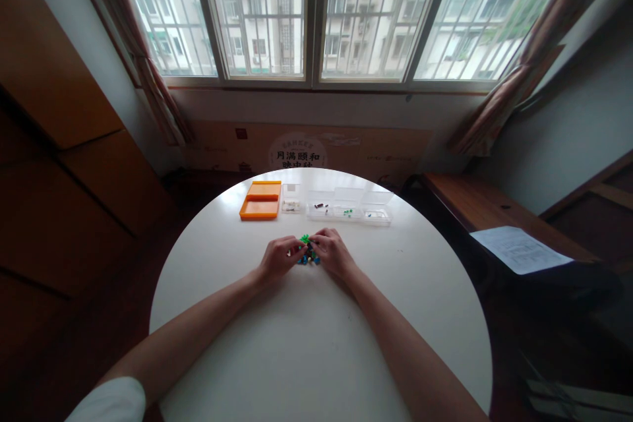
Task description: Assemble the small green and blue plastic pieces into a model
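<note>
Both my hands meet at the middle of a round white table [316, 343]. My left hand [279, 257] and my right hand [332, 252] are curled, fingertips pinched on a small cluster of green, blue and dark pieces [307, 250] between them. The cluster rests on or just above the tabletop; its exact shape is too small to make out.
An open orange case [261, 201] lies at the table's far side. Beside it stand a small clear box [291, 199] and a row of open clear boxes [349, 206] with tiny parts. A wooden bench with a paper sheet [519, 249] stands at the right.
</note>
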Motion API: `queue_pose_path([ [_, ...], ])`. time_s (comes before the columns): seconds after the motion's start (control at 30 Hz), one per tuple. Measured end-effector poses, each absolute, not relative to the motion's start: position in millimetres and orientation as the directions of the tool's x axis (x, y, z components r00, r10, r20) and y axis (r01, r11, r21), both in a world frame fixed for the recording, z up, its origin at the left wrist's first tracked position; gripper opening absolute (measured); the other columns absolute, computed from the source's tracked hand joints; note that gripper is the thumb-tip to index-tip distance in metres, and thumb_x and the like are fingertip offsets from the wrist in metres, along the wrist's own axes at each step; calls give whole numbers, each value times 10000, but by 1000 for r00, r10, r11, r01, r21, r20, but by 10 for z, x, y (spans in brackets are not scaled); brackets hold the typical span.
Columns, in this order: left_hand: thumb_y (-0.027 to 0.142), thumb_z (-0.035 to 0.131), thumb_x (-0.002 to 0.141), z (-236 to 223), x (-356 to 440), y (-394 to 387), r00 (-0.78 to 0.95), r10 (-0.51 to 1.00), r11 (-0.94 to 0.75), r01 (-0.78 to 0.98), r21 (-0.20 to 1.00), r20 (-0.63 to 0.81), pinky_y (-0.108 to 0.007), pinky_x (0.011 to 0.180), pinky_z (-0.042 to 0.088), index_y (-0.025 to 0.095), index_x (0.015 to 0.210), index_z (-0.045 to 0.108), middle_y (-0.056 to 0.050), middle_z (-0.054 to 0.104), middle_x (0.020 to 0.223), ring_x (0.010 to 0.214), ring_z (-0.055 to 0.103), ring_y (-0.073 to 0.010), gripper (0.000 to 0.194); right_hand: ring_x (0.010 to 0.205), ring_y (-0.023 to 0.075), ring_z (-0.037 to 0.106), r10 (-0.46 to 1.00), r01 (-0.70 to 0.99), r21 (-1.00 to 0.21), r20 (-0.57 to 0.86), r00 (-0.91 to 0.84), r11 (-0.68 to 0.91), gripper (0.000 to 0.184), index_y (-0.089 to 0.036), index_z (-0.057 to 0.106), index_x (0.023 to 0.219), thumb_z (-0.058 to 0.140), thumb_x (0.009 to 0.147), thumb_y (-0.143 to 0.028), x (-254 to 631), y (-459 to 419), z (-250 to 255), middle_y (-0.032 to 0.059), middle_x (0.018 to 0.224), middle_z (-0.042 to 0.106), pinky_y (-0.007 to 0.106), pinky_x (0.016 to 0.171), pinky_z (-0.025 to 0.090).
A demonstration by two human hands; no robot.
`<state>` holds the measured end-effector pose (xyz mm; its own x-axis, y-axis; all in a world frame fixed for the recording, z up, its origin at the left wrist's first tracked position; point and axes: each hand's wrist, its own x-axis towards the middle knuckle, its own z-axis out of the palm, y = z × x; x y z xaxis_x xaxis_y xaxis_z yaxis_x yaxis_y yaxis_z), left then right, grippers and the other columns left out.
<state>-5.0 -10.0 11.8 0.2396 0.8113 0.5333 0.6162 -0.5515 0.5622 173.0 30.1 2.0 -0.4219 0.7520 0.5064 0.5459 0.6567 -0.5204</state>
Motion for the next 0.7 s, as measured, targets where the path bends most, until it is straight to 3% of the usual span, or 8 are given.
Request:
queue_pose_path([
  [0.3,288,526,832,134,-51,-106,247,813,-551,616,562,527,-179,542,389,151,735,653,-6,577,618,551,500,-82,210,832,196,527,776,557,-546,509,-374,626,131,-202,689,818,573,776,-158,1724,338,-40,55,805,610,319,787,424],
  [0.7,277,527,832,109,-50,-96,240,812,-547,629,553,532,-174,543,391,143,725,649,-3,581,617,544,495,-77,210,809,183,545,792,502,-613,491,-363,610,192,-183,688,858,556,758,-86,1739,381,-74,59,800,624,304,766,426],
])
